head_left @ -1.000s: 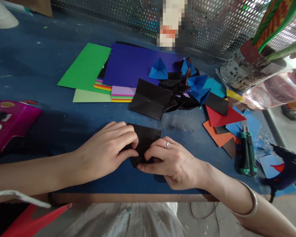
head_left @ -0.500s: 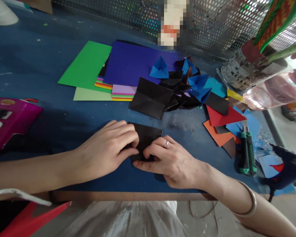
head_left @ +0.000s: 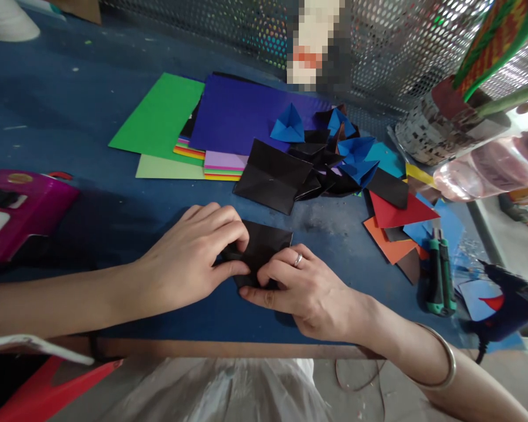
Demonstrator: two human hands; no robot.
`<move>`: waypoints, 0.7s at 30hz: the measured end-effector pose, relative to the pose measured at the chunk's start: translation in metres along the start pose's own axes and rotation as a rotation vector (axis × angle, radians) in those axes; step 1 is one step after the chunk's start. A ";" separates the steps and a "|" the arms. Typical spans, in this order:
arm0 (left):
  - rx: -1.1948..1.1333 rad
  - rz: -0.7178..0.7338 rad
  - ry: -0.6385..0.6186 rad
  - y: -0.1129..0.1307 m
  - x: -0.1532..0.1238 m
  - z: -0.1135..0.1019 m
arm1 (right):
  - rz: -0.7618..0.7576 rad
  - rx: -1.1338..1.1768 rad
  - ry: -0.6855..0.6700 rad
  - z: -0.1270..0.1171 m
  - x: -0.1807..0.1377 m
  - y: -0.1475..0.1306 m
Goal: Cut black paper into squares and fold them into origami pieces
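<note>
A folded square of black paper (head_left: 264,237) lies on the blue table near its front edge, between my two hands. My left hand (head_left: 202,252) is curled over the paper's left side, thumb and fingers closed on it. From the right, my right hand (head_left: 303,284), with a ring on one finger, pinches the lower edge between thumb and bent fingers. Parts of the paper are hidden under both hands. Just beyond sits a creased black paper sheet (head_left: 270,176), beside several folded black and blue paper pieces (head_left: 354,153).
Coloured paper sheets (head_left: 233,114) are stacked at the back. To the right lie paper scraps (head_left: 400,214), a green cutter knife (head_left: 440,272), a glue gun (head_left: 514,299) and a pink bottle (head_left: 488,161). A magenta device (head_left: 39,211) stands at the left.
My left hand has shifted slightly up, and its fingers have moved a little on the paper's left side. My right hand keeps its pinch. The whole view has shifted slightly.
</note>
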State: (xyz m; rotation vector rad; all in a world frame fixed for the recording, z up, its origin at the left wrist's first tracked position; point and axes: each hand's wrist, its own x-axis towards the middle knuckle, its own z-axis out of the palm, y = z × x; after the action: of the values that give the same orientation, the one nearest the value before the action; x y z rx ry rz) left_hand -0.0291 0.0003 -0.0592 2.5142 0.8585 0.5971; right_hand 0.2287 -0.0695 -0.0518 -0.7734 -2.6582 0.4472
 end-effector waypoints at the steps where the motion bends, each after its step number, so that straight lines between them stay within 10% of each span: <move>1: 0.009 -0.022 0.002 -0.001 0.000 0.000 | -0.001 0.000 0.005 0.000 0.000 0.000; 21: 0.116 0.004 0.004 -0.027 -0.008 -0.006 | 0.001 -0.003 0.038 0.001 0.000 -0.002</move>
State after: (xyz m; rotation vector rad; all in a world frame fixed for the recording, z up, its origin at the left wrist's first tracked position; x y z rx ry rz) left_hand -0.0505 0.0166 -0.0699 2.6196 0.9142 0.5692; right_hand 0.2276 -0.0717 -0.0520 -0.7760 -2.6238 0.4243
